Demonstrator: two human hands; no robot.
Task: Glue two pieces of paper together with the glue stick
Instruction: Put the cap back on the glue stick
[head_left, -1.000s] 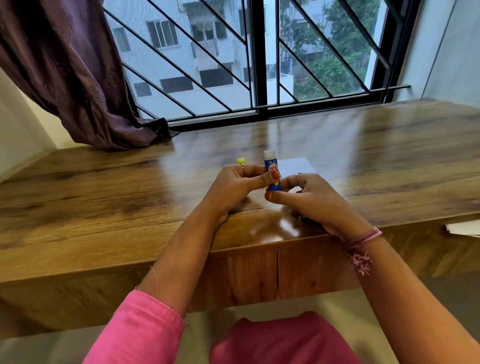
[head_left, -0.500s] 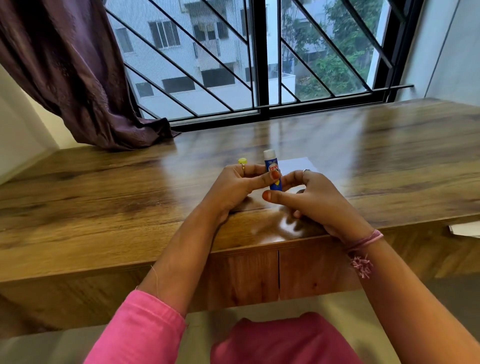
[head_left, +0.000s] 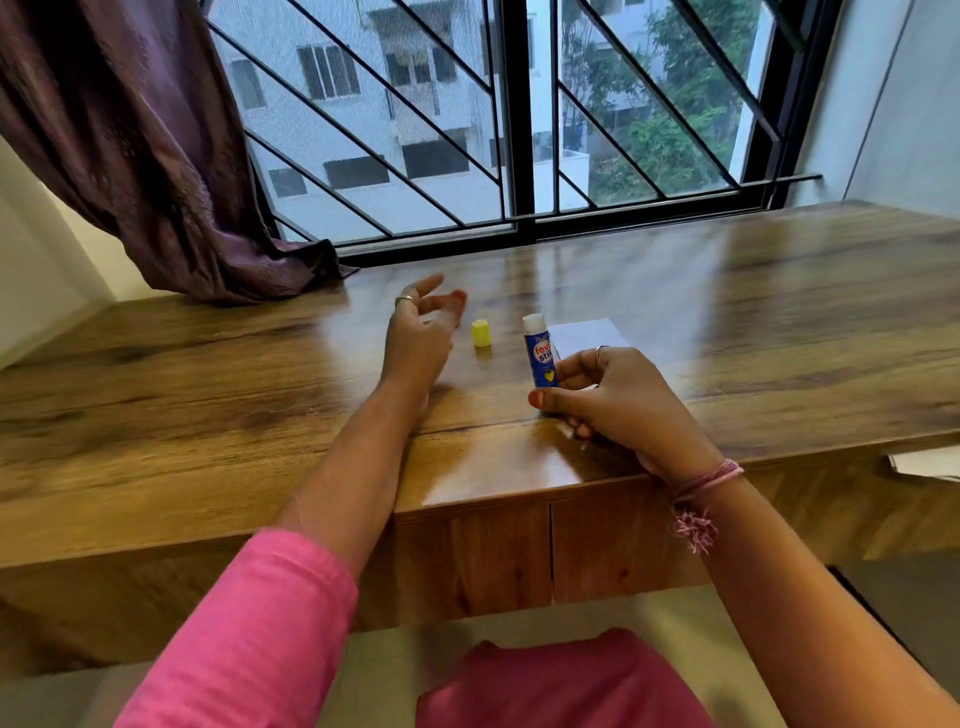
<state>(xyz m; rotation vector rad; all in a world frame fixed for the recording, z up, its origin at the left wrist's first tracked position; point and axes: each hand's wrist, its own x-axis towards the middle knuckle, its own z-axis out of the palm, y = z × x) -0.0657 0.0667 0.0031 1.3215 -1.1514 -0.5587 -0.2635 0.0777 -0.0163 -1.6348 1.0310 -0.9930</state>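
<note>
Two hands work over the wooden desk (head_left: 208, 415), and the glue stick (head_left: 540, 356) serves as the landmark. It stands upright, blue barrel with its pale top bare, and the right hand (head_left: 618, 405) has it by the lower half, thumb in front and fingers curled behind; whether its base touches the wood is hidden by the fingers. Just to the left of the glue stick the yellow cap (head_left: 481, 332) stands alone on the desk. Further left, the left hand (head_left: 421, 338) hangs above the wood with fingers spread and slack, holding nothing. Directly behind the glue stick lies a piece of white paper (head_left: 587, 332), flat, partly covered by the right hand; a second sheet cannot be told apart there. The stick is probably light and rigid, its plastic smooth, so a firm pinch low on the barrel, as now, suits it and leaves the soft tip free. That tip is likely to smear or crumble under hard pressure. The paper is thin and should slide on the glossy surface, so the free hand would do well to pin it near an edge.
</note>
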